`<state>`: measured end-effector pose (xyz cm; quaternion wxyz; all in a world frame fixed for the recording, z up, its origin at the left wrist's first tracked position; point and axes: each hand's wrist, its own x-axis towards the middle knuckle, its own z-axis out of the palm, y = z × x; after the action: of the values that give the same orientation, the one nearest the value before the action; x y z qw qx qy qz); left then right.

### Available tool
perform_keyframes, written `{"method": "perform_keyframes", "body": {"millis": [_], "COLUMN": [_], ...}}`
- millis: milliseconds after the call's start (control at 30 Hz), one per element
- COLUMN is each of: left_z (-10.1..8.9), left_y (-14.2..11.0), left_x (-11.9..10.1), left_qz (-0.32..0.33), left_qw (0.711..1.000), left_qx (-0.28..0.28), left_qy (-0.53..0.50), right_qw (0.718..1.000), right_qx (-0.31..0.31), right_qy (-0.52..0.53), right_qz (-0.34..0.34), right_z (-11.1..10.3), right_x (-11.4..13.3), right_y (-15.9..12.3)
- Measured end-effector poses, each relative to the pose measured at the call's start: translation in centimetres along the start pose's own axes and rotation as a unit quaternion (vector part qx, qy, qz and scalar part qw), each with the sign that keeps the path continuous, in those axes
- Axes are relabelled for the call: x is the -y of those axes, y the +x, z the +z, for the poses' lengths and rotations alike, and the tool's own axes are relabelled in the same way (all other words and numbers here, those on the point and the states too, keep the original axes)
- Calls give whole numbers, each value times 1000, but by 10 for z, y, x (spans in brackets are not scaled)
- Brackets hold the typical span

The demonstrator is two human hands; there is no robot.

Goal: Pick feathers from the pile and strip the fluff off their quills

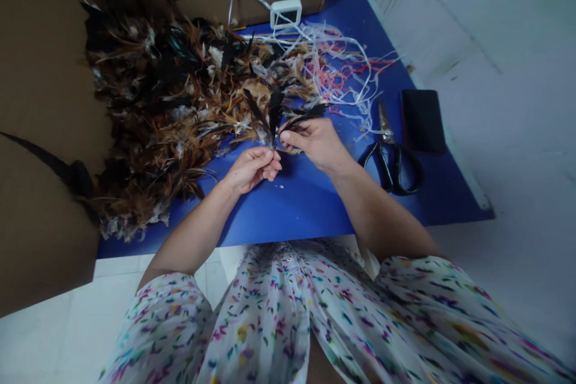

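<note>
My left hand [257, 168] pinches the lower ends of a few dark feathers [273, 113], which fan upward above its fingertips. Close on its right, my right hand [315, 139] is closed on another dark feather [308, 114] that points off to the right. Its fingertips are almost at the stems in my left hand; whether they touch I cannot tell. Just beyond both hands spreads a large pile of brown and black feathers [180, 102] with some pale fluff.
On the blue table [297, 210], black-handled scissors [390, 159] and a dark flat case [423, 121] lie to the right. Tangled white and pink strings [342, 72] sit behind, near a small white device [285, 14]. Cardboard boxes [49, 102] stand at the left and back.
</note>
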<state>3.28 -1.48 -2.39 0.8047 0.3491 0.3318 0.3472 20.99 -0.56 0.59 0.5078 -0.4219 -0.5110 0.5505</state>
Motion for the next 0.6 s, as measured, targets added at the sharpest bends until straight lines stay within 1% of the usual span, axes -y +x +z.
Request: {"method": "perform_keyframes", "body": {"millis": [100, 300, 433, 600], "left_z": [0, 1, 2, 0], "left_y": [0, -1, -2, -1], "left_x": [0, -2, -2, -1], "left_qz": [-2, -22, -22, -13], "left_qw": [1000, 1000, 1000, 1000], "left_qx": [9, -3, -1, 16], "left_qy": [-11, -3, -3, -13], "right_qw": [1000, 1000, 1000, 1000], "right_qx": [4, 6, 12, 19], "right_qy": [4, 5, 1, -11], "right_qz": [10, 7, 5, 8], "right_z": [-1, 0, 0, 0], "right_x": [-1, -4, -5, -6], "right_y": [0, 0, 0, 0]}}
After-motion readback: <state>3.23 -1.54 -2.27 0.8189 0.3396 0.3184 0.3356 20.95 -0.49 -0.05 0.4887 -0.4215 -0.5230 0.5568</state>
